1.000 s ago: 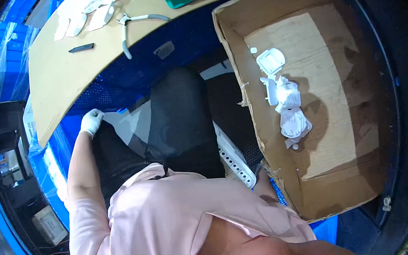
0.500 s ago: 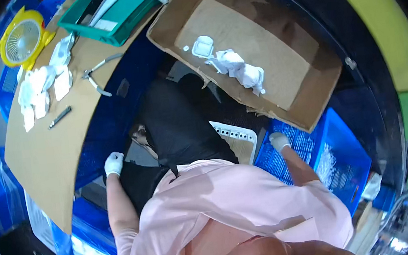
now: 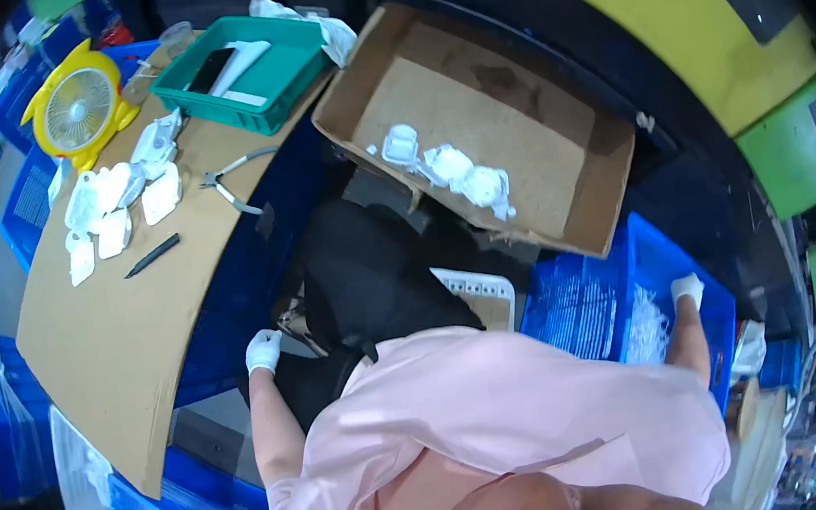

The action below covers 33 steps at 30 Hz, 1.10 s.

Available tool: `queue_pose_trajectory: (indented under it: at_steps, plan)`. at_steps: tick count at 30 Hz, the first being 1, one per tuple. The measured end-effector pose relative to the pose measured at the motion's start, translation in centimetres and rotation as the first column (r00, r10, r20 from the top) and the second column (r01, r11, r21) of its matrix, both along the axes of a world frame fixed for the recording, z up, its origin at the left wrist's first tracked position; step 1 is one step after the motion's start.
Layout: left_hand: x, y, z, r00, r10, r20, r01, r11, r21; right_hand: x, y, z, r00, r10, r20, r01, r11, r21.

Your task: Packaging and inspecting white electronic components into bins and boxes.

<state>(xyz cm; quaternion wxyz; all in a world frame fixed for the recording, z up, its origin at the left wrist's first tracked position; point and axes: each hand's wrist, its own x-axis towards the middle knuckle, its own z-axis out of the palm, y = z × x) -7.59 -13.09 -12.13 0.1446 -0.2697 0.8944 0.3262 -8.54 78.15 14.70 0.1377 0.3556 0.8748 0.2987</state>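
Observation:
My left hand (image 3: pixel 264 352), in a white glove, is by my left thigh, its fingers curled in with nothing showing in them. Farther right, my right hand (image 3: pixel 689 290), also gloved, hangs over the far right side of a blue crate (image 3: pixel 730 319). Its fingers look a little apart, and I see nothing held. Inside that crate lie thin white strips (image 3: pixel 646 324). Against its left side is a second blue crate part with rows of thin white pieces (image 3: pixel 568 314).
On the curved tabletop (image 3: pixel 100 335) are a yellow fan (image 3: pixel 77 109), white moulded pieces (image 3: pixel 109 191), pliers (image 3: pixel 235 179), a black pen (image 3: pixel 152 255) and a green tray (image 3: pixel 247 122). A cardboard box (image 3: pixel 588 196) ahead holds white moulded parts (image 3: pixel 459 169). A white-rimmed stool (image 3: pixel 489 284) stands below.
My right hand has moved right, from above the rows of white pieces to the far side of the crate with strips. My left hand stays by my thigh. The whole view has shifted.

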Motion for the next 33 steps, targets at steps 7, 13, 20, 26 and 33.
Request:
queue_pose_trajectory:
  at_steps: [7, 13, 20, 26, 33]
  plan:
    - [1.7, -0.2, 2.7, 0.990, 0.132, -0.052, -0.126, 0.987, 0.104, -19.1, -29.9, 0.8, 0.324, 0.519, -0.791, -0.868, 0.496, -0.030]
    - [4.1, 3.7, 9.1, 0.997, -0.076, -0.023, 0.072, 0.987, -0.140, -29.2, -41.4, -15.3, 0.693, 0.702, -0.165, -0.653, 0.514, -0.557]
    - [11.8, 6.0, 10.6, 0.899, 0.206, -0.386, -0.224, 0.975, -0.001, -27.2, -48.8, -9.7, 0.857, 0.460, -0.232, -0.491, 0.593, -0.638]
    - [8.4, 6.0, 11.1, 0.952, 0.125, -0.281, -0.123, 0.992, 0.027, -35.4, -42.7, -19.8, 0.399, 0.800, -0.447, -0.872, 0.182, -0.454]
    - [8.6, 5.6, 11.1, 0.975, 0.124, -0.184, -0.130, 0.991, -0.025, -29.5, -44.5, -14.4, 0.845, 0.525, -0.101, -0.458, 0.614, -0.643]
